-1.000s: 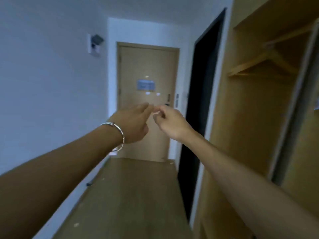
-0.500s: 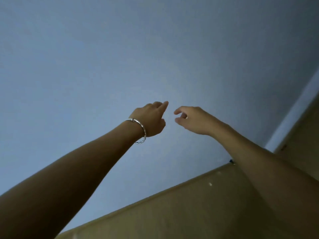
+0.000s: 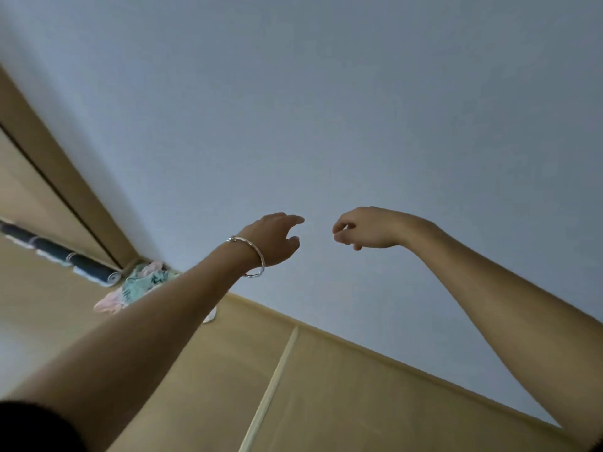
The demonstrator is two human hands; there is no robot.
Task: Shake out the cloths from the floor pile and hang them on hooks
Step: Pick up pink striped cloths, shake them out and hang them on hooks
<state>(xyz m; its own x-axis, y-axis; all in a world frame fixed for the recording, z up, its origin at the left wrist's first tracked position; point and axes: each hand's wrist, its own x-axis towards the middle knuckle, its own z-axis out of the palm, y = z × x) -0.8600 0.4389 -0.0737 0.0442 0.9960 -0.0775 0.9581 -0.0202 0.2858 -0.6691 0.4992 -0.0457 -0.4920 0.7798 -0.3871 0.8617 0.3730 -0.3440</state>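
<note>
Forearms extend forward from the lower frame edges, both bare; a dark sleeve (image 3: 29, 429) shows at the bottom left corner. The view is strongly tilted.

Left hand (image 3: 272, 238): relaxed and empty, index finger (image 3: 295, 220) pointing forward, thumb spread below it. A silver bracelet (image 3: 254, 256) sits on the wrist.

Right hand (image 3: 370, 228): empty, fingers (image 3: 341, 225) loosely curled downward, with a gap between thumb and index. The two hands are near each other at the same level and do not touch. Both are raised in front of the wall (image 3: 326, 109), clear of every object.

Floor (image 3: 342, 402): light wood finish, crossed by one pale strip (image 3: 270, 386) running away from the wall.

Cloths (image 3: 140, 283): a crumpled pile in green, white and pink, lying on the floor at the corner where the wall edge meets a wooden frame (image 3: 65, 184). The left forearm covers part of the pile. The pile is well apart from both hands.

A small white object (image 3: 208, 318) lies at the wall edge of the floor, just beside the left forearm; it is too small to identify.

A dark rolled mat (image 3: 81, 264) lies on the floor along the foot of the frame, with its end just beside the cloths.

The wall is plain, pale blue-grey.
</note>
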